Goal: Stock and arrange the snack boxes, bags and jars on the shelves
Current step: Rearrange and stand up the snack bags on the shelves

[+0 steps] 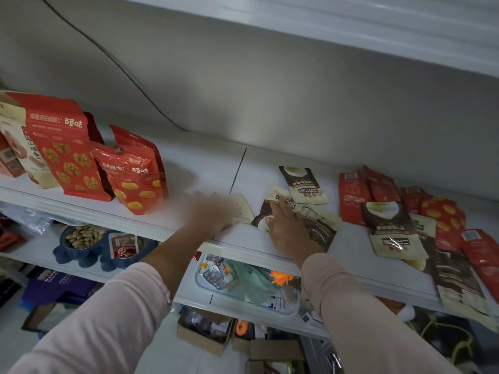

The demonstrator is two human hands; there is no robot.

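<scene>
On the white shelf [205,168], red snack bags [135,174] stand upright at the left. Brown-and-cream pouches [305,186] lie flat in a loose heap mid-shelf. My right hand [287,228] rests on this heap with fingers spread flat over one pouch [321,230]. My left hand [213,211] is motion-blurred at the shelf's front edge, over a beige pouch [241,207]; its fingers cannot be made out. More brown-and-cream pouches [388,225] and flat red bags [353,195] are piled at the right.
A dark cable [127,74] runs down the back wall. The shelf below holds a blue bowl of nuts [81,238] and a tray of small packets [243,282]. Cardboard boxes [202,333] sit lower down. Another shelf [351,28] hangs overhead.
</scene>
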